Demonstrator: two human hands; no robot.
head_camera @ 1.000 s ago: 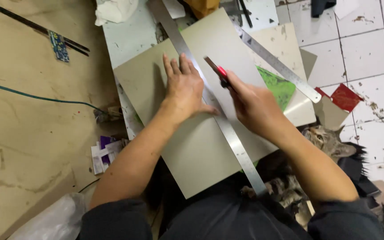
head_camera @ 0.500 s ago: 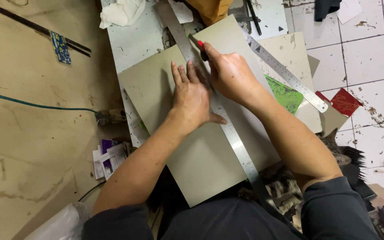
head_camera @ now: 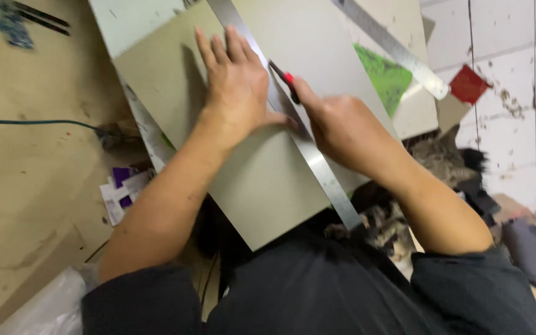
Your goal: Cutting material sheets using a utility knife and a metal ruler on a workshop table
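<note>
A grey-green cardboard sheet [head_camera: 268, 180] lies in front of me with a long metal ruler [head_camera: 317, 167] laid diagonally across it. My left hand [head_camera: 237, 87] presses flat on the sheet and the ruler's left edge, fingers spread. My right hand [head_camera: 342, 127] grips a red and black utility knife [head_camera: 285, 79], its tip against the ruler's right edge. The blade itself is too small to make out.
A second metal ruler [head_camera: 398, 53] lies at the upper right over another board with a green scrap [head_camera: 386, 77]. A red scrap [head_camera: 469, 84] sits on white tiles at right. A teal cable [head_camera: 32, 122] and purple-white paper bits [head_camera: 119, 189] lie at left.
My right hand has drawn the knife back toward me along the ruler from its far end. The view has moved closer. My left hand stays pressed on the sheet.
</note>
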